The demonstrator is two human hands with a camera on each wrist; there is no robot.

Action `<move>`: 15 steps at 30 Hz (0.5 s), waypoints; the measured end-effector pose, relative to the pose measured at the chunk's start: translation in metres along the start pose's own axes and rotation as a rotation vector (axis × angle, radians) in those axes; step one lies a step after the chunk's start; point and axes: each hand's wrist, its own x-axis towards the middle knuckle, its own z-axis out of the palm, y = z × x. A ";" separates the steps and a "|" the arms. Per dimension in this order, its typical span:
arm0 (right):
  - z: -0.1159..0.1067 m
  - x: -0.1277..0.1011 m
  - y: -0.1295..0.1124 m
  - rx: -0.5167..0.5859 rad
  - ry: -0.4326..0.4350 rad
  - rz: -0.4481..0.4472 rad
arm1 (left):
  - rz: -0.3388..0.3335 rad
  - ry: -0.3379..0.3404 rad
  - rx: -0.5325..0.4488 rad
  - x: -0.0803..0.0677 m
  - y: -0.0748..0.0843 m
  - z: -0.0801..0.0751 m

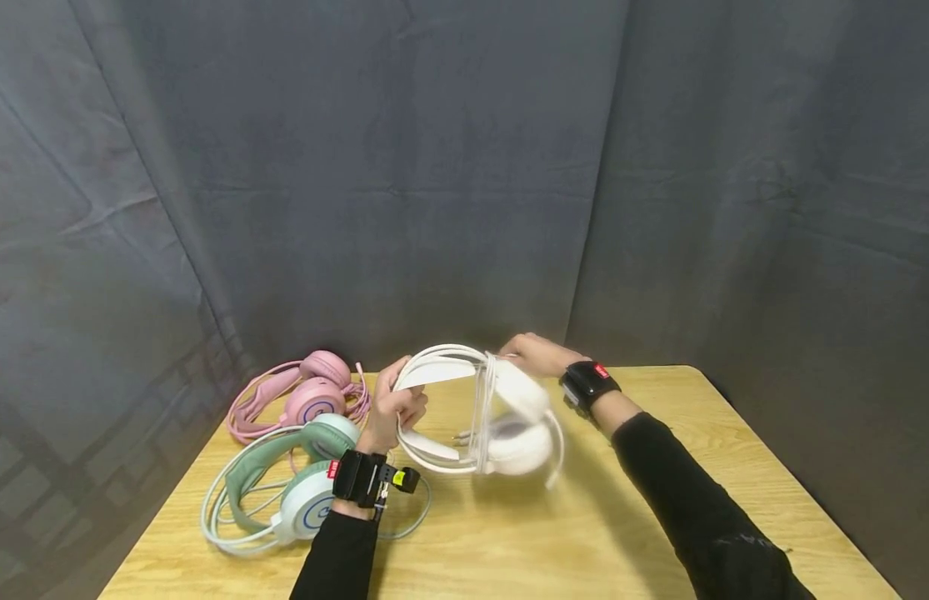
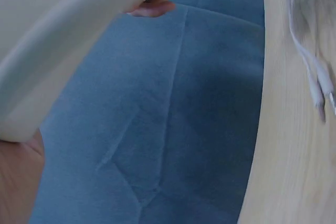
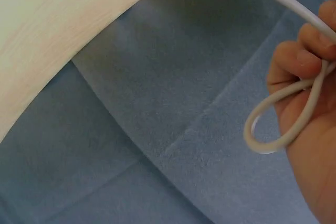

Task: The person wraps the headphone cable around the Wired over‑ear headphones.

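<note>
A white pair of headphones (image 1: 518,393) is held up over the table, its ear cups toward the right. My left hand (image 1: 395,404) grips the headband (image 2: 68,35), which fills the upper left of the left wrist view. Strands of white cable (image 1: 485,408) run across the headphones beside the ear cups. Behind the upper ear cup is my right hand (image 1: 537,356). The right wrist view shows its curled fingers (image 3: 296,61) holding the cable, with a small cable loop (image 3: 268,147) hanging out of the fist. Cable plugs (image 2: 317,95) dangle in the left wrist view.
Pink headphones (image 1: 325,396) with their cable lie at the table's back left. Nearer, green-and-white headphones (image 1: 307,500) lie partly behind my left wrist. The wooden table (image 1: 509,550) ends at a grey curtain (image 1: 374,167).
</note>
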 end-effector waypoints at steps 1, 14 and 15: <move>0.002 -0.002 0.004 0.011 -0.007 -0.005 | 0.006 -0.009 -0.038 0.001 -0.001 -0.001; 0.018 -0.036 0.032 0.077 0.079 0.045 | -0.003 -0.025 -0.550 -0.001 -0.005 -0.015; 0.019 -0.038 0.033 0.104 0.092 0.048 | -0.010 -0.012 -0.571 -0.002 -0.006 -0.016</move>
